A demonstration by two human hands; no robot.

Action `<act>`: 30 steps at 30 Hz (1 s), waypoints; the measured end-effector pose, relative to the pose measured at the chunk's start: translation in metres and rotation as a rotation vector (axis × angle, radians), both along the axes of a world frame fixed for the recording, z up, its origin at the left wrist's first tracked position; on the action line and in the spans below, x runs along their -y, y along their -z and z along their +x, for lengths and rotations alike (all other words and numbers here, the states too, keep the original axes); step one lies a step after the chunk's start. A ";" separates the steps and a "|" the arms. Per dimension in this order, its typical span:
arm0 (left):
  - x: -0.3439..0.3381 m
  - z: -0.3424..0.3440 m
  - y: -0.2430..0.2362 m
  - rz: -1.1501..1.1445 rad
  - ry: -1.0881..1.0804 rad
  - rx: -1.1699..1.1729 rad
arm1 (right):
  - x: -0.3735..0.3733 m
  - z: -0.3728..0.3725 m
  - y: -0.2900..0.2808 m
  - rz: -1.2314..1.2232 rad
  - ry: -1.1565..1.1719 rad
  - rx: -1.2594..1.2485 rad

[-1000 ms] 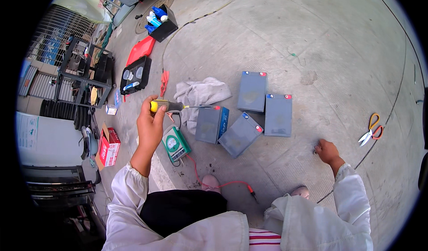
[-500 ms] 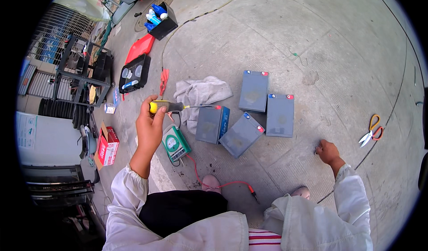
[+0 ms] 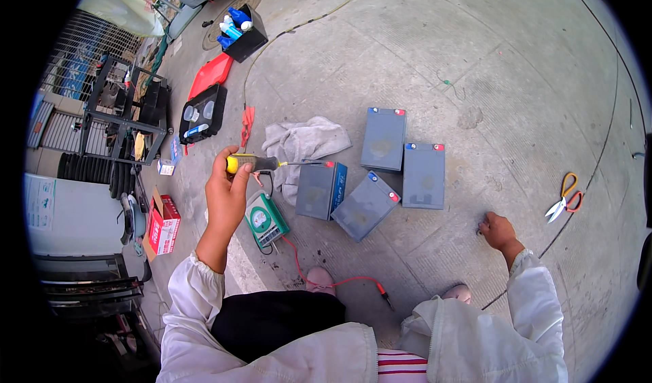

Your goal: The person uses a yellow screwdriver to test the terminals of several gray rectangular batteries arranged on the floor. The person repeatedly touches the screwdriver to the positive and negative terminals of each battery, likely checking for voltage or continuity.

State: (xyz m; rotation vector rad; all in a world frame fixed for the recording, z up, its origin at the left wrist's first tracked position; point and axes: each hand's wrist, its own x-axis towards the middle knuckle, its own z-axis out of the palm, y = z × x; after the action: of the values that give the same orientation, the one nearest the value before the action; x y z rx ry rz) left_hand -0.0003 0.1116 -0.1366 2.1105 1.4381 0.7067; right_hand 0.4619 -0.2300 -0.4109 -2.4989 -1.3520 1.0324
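Observation:
My left hand is closed round the yellow and grey handle of a screwdriver. The metal shaft points right, over the top of a grey battery with a blue side; whether it touches cannot be told. Beside that stand more grey batteries with red and blue terminals: a tilted one, one farther back and one to the right. To the right, apart from them, my right hand has curled fingers over something small and dark that I cannot make out. A green and white meter lies below the screwdriver.
A grey cloth lies behind the batteries. The meter's red lead runs near my shoes. Orange-handled scissors lie far right. An open black case, a black bin of bottles and a red carton stand left.
The whole view has shifted very slightly. Both hands hold nearly the same position, and the screwdriver remains in my left hand.

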 end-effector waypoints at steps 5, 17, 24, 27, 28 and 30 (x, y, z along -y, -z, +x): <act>-0.003 0.005 -0.003 0.011 0.127 -0.011 | 0.003 -0.006 -0.004 0.007 0.012 0.006; -0.018 0.054 0.007 -0.346 0.338 0.482 | -0.114 -0.021 -0.169 0.345 -0.132 0.120; -0.028 0.047 0.033 -0.235 0.344 0.514 | -0.267 -0.190 -0.334 0.999 -0.638 -0.123; -0.031 0.040 0.043 -0.298 0.356 0.663 | -0.304 -0.233 -0.326 0.940 -0.787 0.029; -0.033 0.037 0.050 -0.257 0.357 0.633 | -0.308 -0.238 -0.320 0.924 -0.835 0.043; -0.032 0.036 0.048 -0.364 0.397 0.681 | -0.313 -0.240 -0.304 0.877 -0.923 0.060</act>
State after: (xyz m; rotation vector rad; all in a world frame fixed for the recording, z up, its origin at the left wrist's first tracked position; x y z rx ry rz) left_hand 0.0360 0.1432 -0.1847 1.5746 0.6884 0.8175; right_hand 0.2215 0.0830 -0.1072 -1.2576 -2.3593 0.2582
